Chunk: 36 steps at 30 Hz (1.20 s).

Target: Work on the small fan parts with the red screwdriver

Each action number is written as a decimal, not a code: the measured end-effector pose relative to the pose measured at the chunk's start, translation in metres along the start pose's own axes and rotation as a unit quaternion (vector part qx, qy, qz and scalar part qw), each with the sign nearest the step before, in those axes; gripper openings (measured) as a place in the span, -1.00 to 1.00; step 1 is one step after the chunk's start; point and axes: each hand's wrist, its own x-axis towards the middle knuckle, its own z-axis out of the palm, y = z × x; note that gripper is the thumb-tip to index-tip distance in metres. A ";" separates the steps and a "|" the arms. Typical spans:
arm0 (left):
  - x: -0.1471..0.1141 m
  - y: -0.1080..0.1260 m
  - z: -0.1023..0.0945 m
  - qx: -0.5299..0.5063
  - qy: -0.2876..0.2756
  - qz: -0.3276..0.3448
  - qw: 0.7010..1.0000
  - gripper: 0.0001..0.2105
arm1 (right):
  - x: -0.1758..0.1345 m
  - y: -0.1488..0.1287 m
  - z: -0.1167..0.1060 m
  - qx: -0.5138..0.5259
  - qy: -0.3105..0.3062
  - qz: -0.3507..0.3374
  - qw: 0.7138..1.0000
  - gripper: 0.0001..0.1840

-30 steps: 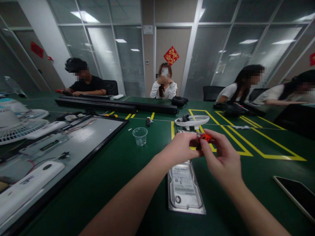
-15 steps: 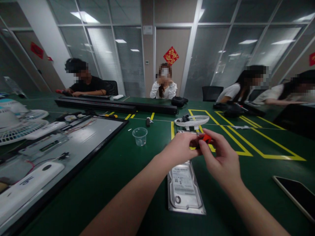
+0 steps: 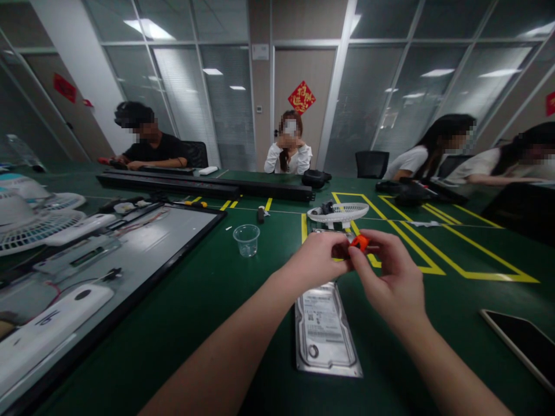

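Observation:
Over the far end of a silver hard drive [image 3: 325, 335], my two hands meet. The fingertips and thumb of my right hand [image 3: 392, 274] pinch a small orange object with a dark part [image 3: 359, 243]; its kind does not show. My left hand [image 3: 318, 257] is closed right beside it, with its fingers curled away from view. What lies inside those fingers is hidden. Label side up, the drive lies flat on the green table [image 3: 208, 323], and its far part is covered by my left hand.
Left of my hands stands a clear plastic cup [image 3: 247, 241]. A large panel [image 3: 173, 231] carries parts at left, near white fan pieces [image 3: 39, 222]. A white grille ring [image 3: 338, 212] lies beyond my hands, a phone [image 3: 520, 341] at right. Several people sit across the table.
The orange object has turned a little in my fingers and shows a different side. Both hands stay nearly in place over the hard drive.

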 end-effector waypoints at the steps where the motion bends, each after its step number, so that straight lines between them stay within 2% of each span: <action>1: 0.000 0.000 0.000 -0.003 -0.004 0.003 1.000 -0.91 | 0.000 0.000 0.000 0.003 -0.003 -0.002 1.000 -0.61; 6: 0.000 0.003 -0.001 -0.017 -0.014 0.016 1.000 -0.85 | -0.002 0.000 0.000 0.025 -0.021 0.002 0.999 -0.57; 12: -0.001 0.001 0.001 -0.015 0.001 -0.008 1.000 -0.87 | -0.001 0.002 -0.001 -0.002 -0.007 -0.004 1.000 -0.61; 19: -0.001 0.002 -0.001 -0.024 -0.017 0.004 1.000 -0.90 | -0.001 0.000 -0.002 0.017 -0.016 -0.001 1.000 -0.61; 24: -0.001 -0.001 0.001 -0.011 -0.003 0.006 1.000 -0.85 | -0.001 0.001 0.000 0.004 0.002 0.006 1.000 -0.64; 31: 0.000 -0.001 0.001 -0.018 -0.021 0.003 1.000 -0.86 | -0.002 -0.001 -0.001 0.027 -0.014 0.003 1.000 -0.57; 36: 0.000 0.000 0.001 -0.031 0.000 -0.013 0.999 -0.87 | -0.001 0.003 0.000 0.002 -0.002 -0.002 1.000 -0.62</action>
